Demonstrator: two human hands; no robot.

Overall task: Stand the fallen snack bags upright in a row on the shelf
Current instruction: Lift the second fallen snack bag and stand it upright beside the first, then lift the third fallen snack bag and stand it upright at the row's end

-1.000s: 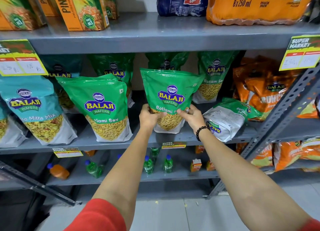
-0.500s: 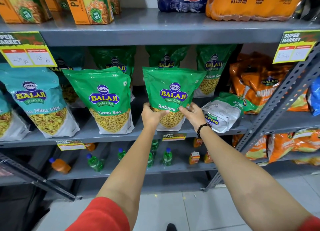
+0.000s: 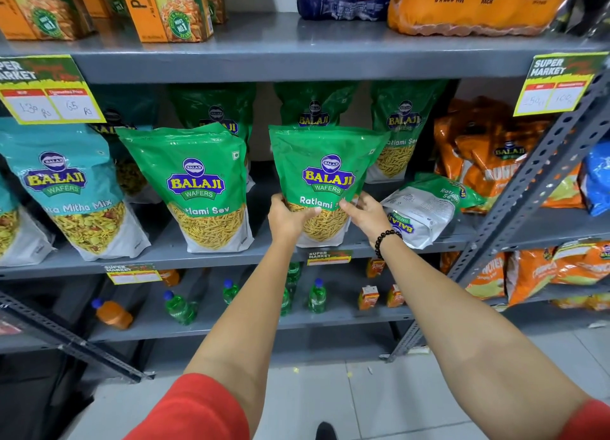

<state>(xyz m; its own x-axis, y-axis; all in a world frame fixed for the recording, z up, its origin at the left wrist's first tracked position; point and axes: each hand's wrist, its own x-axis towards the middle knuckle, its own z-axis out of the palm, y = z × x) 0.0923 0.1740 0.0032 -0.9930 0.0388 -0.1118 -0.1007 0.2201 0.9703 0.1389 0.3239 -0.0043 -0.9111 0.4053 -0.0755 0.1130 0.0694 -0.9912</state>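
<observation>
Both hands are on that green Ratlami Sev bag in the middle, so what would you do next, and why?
Probably let go of the green bag and reach right for the fallen bag. The left hand and right hand grip a bag that already stands upright on the shelf, in line with its neighbour bag. The one beside the right hand lies on its side.

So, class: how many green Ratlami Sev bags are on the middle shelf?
6: front left, held bag, three behind, one fallen right. More may be hidden.
</observation>
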